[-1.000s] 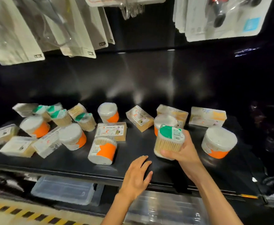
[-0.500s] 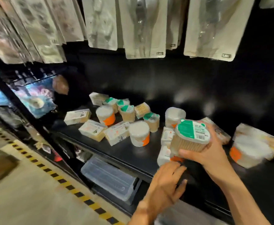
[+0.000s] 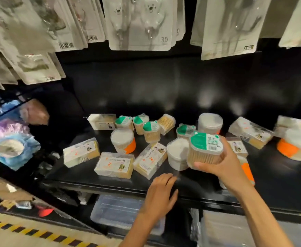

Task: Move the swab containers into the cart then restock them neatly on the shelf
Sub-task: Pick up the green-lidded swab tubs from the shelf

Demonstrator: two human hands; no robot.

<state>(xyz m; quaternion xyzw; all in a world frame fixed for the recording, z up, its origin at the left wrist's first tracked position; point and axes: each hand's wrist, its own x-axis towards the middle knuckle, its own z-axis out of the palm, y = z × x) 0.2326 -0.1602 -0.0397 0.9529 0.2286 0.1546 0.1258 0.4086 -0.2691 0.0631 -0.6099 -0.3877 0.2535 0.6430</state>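
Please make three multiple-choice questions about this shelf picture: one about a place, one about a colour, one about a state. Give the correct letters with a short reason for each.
1. Where does the left hand rest?
A. On the front edge of the black shelf
B. Inside the clear plastic bin below
C. On a hanging package

2. What colour is the lid label of the swab container in the right hand?
A. Orange
B. Green and white
C. Blue

3. What is the state of that container?
A. Lying on its side on the shelf
B. Open, with swabs spilling
C. Lifted off the shelf, lid closed

Answers:
1 A: the palm lies flat on the shelf's front lip, holding nothing.
2 B: the lid shows a green patch beside a white printed part.
3 C: the right hand's fingers wrap its lower side and it sits above the other packs, lid in place.
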